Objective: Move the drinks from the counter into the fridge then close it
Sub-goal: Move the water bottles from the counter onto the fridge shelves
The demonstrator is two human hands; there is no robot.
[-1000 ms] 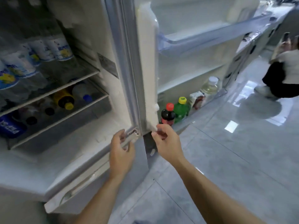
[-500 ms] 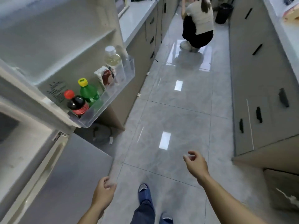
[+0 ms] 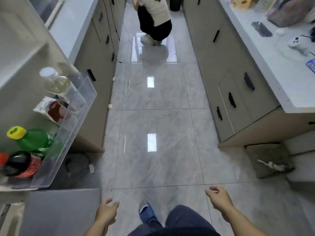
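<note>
A second ago both my hands were at the corner of the open fridge, by the foot of its door. Now I have turned away from it: the shelves of bottles are out of view, and only the door tray [image 3: 80, 106] shows at the left edge. My left hand [image 3: 106, 214] and right hand [image 3: 219, 198] hang empty and loosely curled over the floor [image 3: 153, 120]. The aisle has swung into view, and the right-hand bench [image 3: 276, 65] with it.
</note>
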